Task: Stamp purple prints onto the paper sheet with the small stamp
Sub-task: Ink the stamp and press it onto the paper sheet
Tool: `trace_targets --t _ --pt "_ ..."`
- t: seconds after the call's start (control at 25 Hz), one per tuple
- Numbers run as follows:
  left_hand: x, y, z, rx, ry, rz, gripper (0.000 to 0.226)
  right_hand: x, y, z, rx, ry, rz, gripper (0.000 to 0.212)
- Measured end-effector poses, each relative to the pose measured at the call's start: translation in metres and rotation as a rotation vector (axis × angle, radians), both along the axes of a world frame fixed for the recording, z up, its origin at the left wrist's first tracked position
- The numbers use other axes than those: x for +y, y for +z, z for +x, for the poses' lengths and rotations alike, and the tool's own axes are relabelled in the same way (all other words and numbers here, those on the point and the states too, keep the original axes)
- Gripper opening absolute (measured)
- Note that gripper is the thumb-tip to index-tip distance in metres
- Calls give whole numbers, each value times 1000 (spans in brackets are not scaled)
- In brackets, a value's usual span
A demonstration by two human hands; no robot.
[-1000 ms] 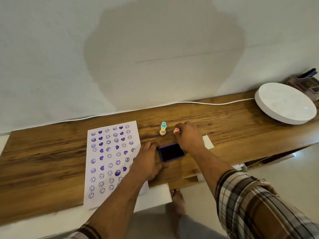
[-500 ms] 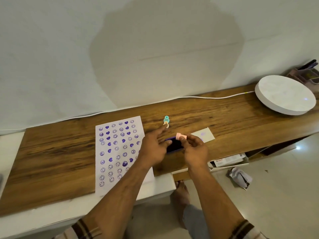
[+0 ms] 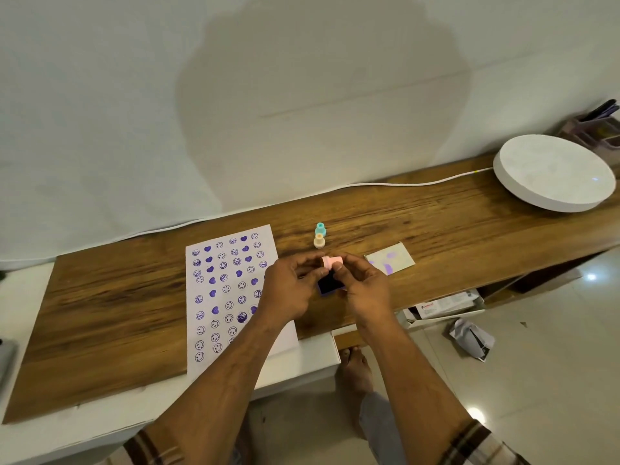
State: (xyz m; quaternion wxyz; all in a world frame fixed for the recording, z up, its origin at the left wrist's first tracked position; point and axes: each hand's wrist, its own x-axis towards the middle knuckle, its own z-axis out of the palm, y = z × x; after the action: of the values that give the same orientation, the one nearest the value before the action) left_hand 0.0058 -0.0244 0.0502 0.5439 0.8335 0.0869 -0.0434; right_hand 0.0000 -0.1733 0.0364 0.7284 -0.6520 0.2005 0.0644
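Both hands, left hand [image 3: 291, 287] and right hand [image 3: 363, 286], pinch one pink stamp [image 3: 331, 262], half-hiding one ink pad [image 3: 327, 285]; two stamps [image 3: 319, 235] stand beyond; paper sheet [image 3: 231, 290] partly covered.

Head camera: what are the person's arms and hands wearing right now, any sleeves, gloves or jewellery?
Both hands, left hand and right hand, are bare: no gloves, rings or watch visible. The forearms are uncovered too. Plaid sleeves, brown, dark and pale checks, sit pushed up near the elbows, one on the right arm and one on the left arm, at the bottom edge of the view.
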Motion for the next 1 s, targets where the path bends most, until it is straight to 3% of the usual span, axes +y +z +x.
trace_targets --t 0.2,0.4,0.68,1.0 --pt "-2 -4 -1 11 24 47 26 1 -1 2 -36 44 -59 21" --pt "6 -11 5 104 84 -69 24 -2 -6 11 -129 87 -204 28" --pt "14 -37 2 108 195 73 17 -14 -20 19 -223 262 -919 29" --pt "5 -58 12 132 247 107 20 -3 -32 17 -219 324 -1098 27"
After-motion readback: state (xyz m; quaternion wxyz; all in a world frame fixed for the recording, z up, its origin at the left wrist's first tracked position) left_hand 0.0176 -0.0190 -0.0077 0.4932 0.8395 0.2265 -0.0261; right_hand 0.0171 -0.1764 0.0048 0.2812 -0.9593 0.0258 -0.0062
